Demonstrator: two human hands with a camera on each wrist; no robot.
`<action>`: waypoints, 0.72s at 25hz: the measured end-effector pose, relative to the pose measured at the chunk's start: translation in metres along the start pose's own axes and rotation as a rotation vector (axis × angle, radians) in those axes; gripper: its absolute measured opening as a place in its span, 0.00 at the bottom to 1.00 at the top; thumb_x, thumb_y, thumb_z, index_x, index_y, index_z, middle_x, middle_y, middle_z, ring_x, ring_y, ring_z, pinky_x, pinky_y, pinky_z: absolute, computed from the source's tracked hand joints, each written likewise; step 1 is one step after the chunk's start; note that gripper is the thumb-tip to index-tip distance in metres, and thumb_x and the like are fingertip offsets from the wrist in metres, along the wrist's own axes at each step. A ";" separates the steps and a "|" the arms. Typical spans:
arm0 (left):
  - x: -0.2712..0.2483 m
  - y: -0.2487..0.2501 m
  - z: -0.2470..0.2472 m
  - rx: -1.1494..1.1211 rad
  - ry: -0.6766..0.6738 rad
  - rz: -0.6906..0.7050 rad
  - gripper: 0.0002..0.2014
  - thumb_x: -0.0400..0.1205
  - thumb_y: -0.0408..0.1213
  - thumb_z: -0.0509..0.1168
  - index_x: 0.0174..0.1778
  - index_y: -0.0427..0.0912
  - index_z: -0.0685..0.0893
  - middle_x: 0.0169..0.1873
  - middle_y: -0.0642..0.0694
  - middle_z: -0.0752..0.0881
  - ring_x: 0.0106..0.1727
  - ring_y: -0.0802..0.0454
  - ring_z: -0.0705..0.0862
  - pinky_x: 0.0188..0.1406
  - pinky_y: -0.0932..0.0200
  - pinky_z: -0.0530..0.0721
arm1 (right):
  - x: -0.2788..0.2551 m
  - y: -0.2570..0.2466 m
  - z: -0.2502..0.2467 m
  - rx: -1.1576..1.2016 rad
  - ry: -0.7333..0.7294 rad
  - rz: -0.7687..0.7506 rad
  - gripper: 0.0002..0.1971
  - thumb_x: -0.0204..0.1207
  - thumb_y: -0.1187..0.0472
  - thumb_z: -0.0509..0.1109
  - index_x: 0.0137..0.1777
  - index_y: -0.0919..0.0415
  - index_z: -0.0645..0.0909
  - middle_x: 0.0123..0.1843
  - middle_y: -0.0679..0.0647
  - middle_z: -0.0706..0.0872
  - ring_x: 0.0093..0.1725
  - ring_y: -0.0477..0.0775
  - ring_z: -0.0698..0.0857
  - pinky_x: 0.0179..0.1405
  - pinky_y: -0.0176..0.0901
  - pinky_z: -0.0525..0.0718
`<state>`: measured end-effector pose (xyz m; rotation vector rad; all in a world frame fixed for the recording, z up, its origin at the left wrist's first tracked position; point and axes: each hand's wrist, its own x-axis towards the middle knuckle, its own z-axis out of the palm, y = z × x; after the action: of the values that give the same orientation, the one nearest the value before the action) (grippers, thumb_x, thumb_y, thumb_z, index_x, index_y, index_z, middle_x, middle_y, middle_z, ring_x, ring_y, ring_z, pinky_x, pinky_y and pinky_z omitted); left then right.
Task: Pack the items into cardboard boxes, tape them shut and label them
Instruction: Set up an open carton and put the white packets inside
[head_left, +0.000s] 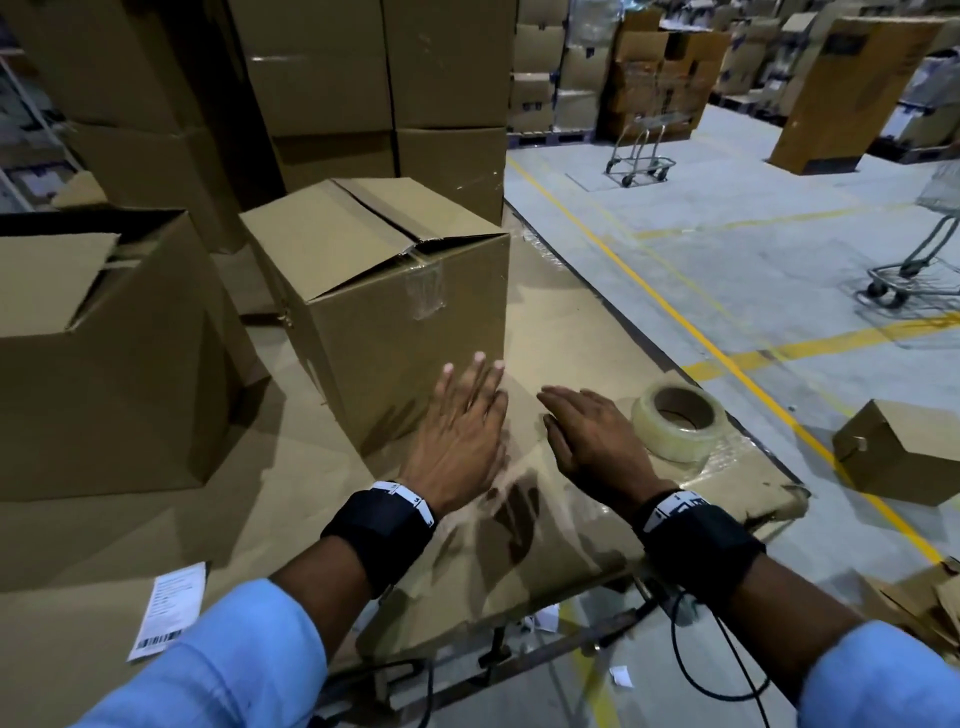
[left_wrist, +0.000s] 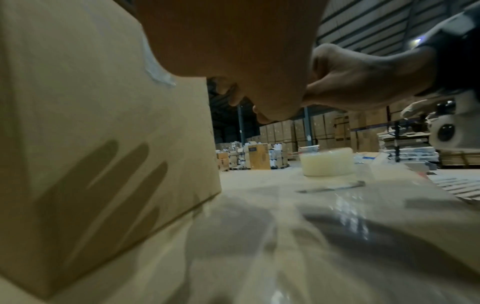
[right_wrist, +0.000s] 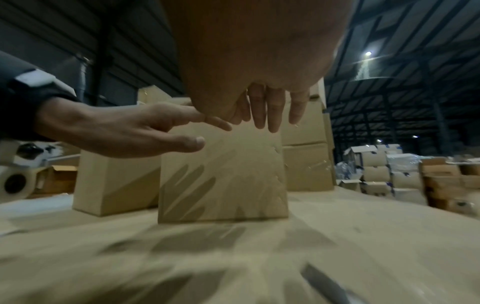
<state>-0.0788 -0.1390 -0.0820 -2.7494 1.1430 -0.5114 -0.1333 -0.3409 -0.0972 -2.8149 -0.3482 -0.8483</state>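
A brown cardboard box (head_left: 379, 301) stands on the cardboard-covered table (head_left: 291, 467), its top flaps folded down and a strip of clear tape on its front. My left hand (head_left: 470, 384) is held flat with straight, spread fingers in front of the box's near right corner; whether it touches the box I cannot tell. My right hand (head_left: 566, 415) hovers just to its right, fingers relaxed and empty. A roll of clear tape (head_left: 678, 421) lies flat beside my right hand. The wrist views show the box (right_wrist: 223, 170) with finger shadows on it, the left hand (right_wrist: 124, 129) and the tape roll (left_wrist: 326, 162).
A larger open box (head_left: 104, 338) stands at the left. A printed label (head_left: 169, 608) lies near the table's front left. Stacked cartons (head_left: 363, 78) rise behind. A small box (head_left: 898, 452) and trolleys (head_left: 639, 156) stand on the floor to the right.
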 end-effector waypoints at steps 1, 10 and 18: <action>0.003 -0.009 -0.010 0.043 0.041 -0.046 0.31 0.85 0.48 0.56 0.83 0.37 0.69 0.87 0.36 0.57 0.88 0.34 0.48 0.85 0.32 0.45 | 0.018 -0.007 -0.001 0.028 0.022 -0.021 0.18 0.81 0.61 0.65 0.67 0.65 0.83 0.65 0.62 0.87 0.61 0.63 0.88 0.65 0.58 0.83; 0.021 -0.106 -0.072 0.152 0.225 -0.358 0.38 0.85 0.57 0.43 0.87 0.34 0.54 0.88 0.34 0.50 0.88 0.35 0.47 0.85 0.35 0.40 | 0.162 -0.057 -0.016 0.104 0.140 -0.258 0.23 0.83 0.58 0.59 0.75 0.67 0.74 0.78 0.67 0.74 0.79 0.67 0.70 0.79 0.61 0.69; 0.033 -0.144 -0.073 0.215 0.086 -0.421 0.35 0.87 0.60 0.45 0.82 0.38 0.67 0.79 0.39 0.73 0.84 0.39 0.65 0.85 0.31 0.45 | 0.225 -0.041 -0.013 0.043 -0.084 -0.227 0.33 0.82 0.37 0.48 0.80 0.57 0.70 0.80 0.57 0.73 0.82 0.61 0.67 0.78 0.71 0.63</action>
<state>0.0131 -0.0587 0.0290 -2.7944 0.4783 -0.7531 0.0303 -0.2665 0.0442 -2.8135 -0.7007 -0.7546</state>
